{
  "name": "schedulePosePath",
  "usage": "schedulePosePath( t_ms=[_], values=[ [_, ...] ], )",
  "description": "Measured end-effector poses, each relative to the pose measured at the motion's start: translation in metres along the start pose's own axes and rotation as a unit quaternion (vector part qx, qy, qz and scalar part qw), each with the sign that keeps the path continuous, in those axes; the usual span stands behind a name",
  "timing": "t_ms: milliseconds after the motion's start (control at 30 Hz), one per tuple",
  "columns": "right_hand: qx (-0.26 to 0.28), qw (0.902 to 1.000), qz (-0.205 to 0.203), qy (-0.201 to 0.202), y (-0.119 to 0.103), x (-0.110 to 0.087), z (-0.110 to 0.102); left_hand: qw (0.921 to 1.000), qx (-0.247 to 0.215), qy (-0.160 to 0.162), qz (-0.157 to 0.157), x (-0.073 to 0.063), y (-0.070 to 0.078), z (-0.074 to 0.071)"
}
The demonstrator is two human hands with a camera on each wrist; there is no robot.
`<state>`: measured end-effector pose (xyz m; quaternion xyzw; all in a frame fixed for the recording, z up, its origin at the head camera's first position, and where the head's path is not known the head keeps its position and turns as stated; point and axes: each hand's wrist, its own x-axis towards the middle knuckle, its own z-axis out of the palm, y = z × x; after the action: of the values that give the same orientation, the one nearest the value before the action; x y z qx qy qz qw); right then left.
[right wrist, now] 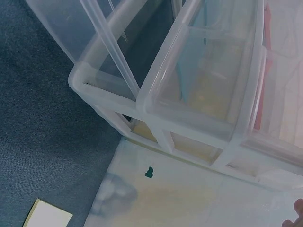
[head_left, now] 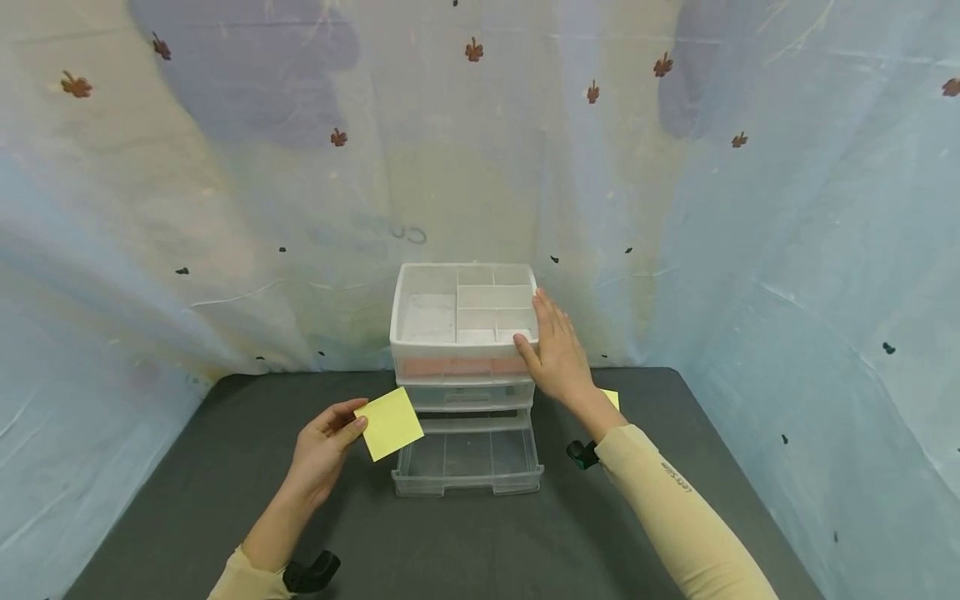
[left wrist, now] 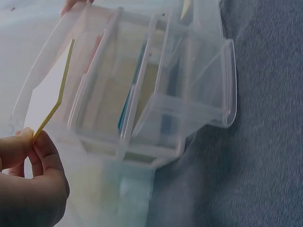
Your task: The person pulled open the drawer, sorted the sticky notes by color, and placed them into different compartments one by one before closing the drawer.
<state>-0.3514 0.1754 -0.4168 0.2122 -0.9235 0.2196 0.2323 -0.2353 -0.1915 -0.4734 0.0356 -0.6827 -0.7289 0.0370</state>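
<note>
My left hand (head_left: 318, 454) pinches a yellow sticky note pad (head_left: 390, 423) by its left edge, between thumb and fingers. In the left wrist view the pad (left wrist: 49, 92) appears nearly edge-on. Just beyond it stands a white plastic drawer unit (head_left: 423, 343) with a compartmented top. Its clear bottom drawer (head_left: 468, 483) is pulled out towards me, while the two drawers above are in. My right hand (head_left: 558, 358) rests against the unit's top right rim, its fingers extended. Only some fingertips (right wrist: 298, 213) show in the right wrist view.
A second yellow note pad (head_left: 612, 398) lies on the dark table (head_left: 480, 550) right of the unit, partly behind my right forearm. Something pinkish (head_left: 457, 367) shows through the top drawer. A patterned cloth (head_left: 480, 183) hangs behind and at both sides.
</note>
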Motion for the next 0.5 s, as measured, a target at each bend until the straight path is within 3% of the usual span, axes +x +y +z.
schedulePosePath(
  t_ms=[500],
  values=[
    [-0.004,1.0,-0.006,0.006,0.0,-0.001,0.001,0.9981,0.051,-0.029,0.021,0.005,-0.008,0.042]
  ],
)
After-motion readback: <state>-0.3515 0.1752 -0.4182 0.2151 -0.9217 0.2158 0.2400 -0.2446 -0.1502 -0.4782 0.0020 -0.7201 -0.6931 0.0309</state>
